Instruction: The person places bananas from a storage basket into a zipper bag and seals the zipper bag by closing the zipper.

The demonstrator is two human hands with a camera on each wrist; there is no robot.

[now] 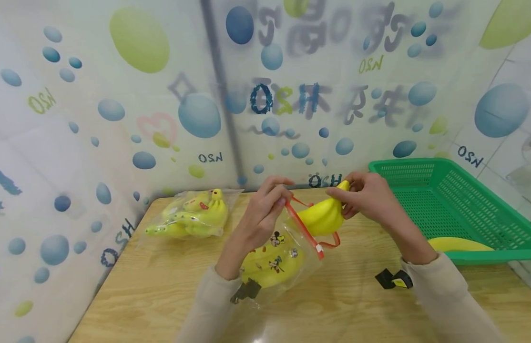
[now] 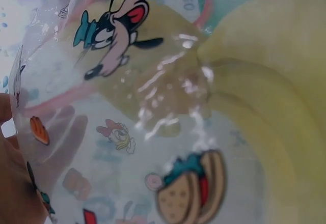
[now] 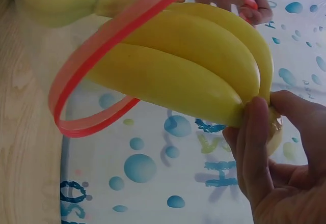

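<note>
My left hand [image 1: 263, 209] holds the rim of a clear zip bag [image 1: 306, 228] with a red zip edge and cartoon prints. The bag's mouth gapes toward the right. At its stem end, my right hand [image 1: 368, 195] pinches a bunch of yellow bananas [image 1: 325, 216]. In the right wrist view that bunch [image 3: 188, 61] passes through the red-edged mouth, its tips inside and its stem outside. More bananas [image 1: 267, 269] lie within the bag. Close-up, the left wrist view shows the printed film [image 2: 117, 142] with blurred yellow fruit behind it.
At the table's back left lies another clear bag [image 1: 192, 216], filled with yellow bananas. A green mesh basket [image 1: 497, 195] stands on the right, with a yellow banana [image 1: 458, 245] near its front wall. A patterned sheet [image 1: 171, 143] hangs behind the wooden table [image 1: 141, 290].
</note>
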